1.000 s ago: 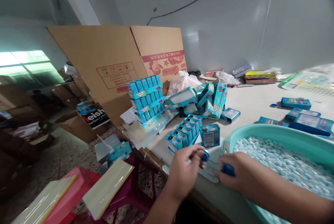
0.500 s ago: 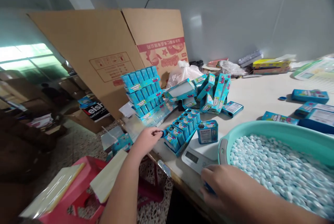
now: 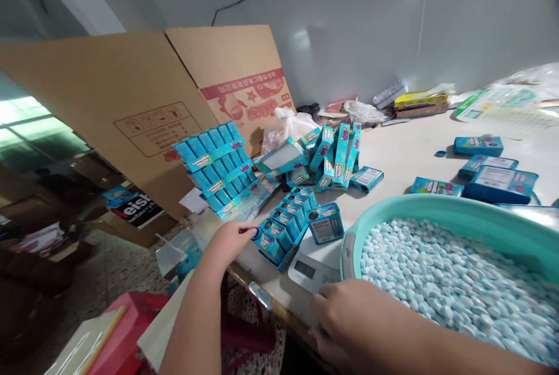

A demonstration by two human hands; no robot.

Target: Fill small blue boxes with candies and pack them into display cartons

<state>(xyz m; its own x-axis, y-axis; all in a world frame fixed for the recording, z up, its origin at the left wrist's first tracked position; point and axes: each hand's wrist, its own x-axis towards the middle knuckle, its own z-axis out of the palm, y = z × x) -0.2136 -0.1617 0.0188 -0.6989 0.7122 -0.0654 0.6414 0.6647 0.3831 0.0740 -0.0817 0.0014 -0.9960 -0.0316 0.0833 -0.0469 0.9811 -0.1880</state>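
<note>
My left hand (image 3: 232, 240) is closed in a pinch on a small round blue cap (image 3: 257, 234). It holds the cap at the near end of a row of blue candy tins (image 3: 279, 226), which stand in a display tray (image 3: 290, 254). Several of these tins show dark round openings on top. Beside the row, another blue tin (image 3: 325, 223) stands on a white scale (image 3: 312, 270). My right hand (image 3: 340, 319) is curled at the table's front edge, below the scale; whatever its fingers hold is hidden. To its right is a teal tub (image 3: 375, 215) of pale blue candies (image 3: 437, 270).
Stacked full display trays (image 3: 213, 168) stand behind the row, before a large carton (image 3: 144, 95). Empty-looking display boxes (image 3: 340, 156) lie heaped mid-table. Loose tins (image 3: 500, 183) and a blue cap (image 3: 440, 154) lie right. A red stool (image 3: 126, 319) stands left of the table.
The view has swung right, so everything sits further left. My left hand has brought the cap against the nearest tin's top. My right hand stays low by the table edge.
</note>
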